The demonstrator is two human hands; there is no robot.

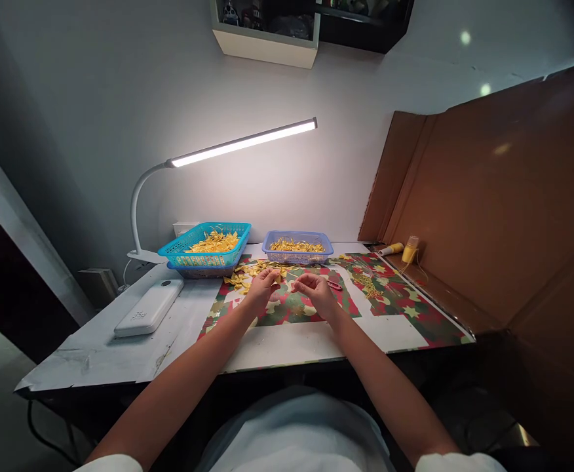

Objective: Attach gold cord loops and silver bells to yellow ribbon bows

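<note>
Over the patterned sheet, my left hand [266, 286] pinches a small yellow ribbon piece [278, 278] between thumb and fingers. My right hand [311, 288] is beside it, a short gap away, with thumb and fingertips pressed together; what they hold is too small to make out. Loose yellow ribbon pieces [240, 280] lie just behind and left of my left hand. A red tool [335, 286] rests on the sheet right behind my right hand. Gold strands [368, 286] lie farther right.
A teal basket [242, 244] of yellow pieces stands back left, a purple basket [297, 258] back centre. A white power bank [149, 308] lies left, under a lit lamp [245, 142]. Yellow thread spools [409, 250] stand near cardboard [503, 183] at right.
</note>
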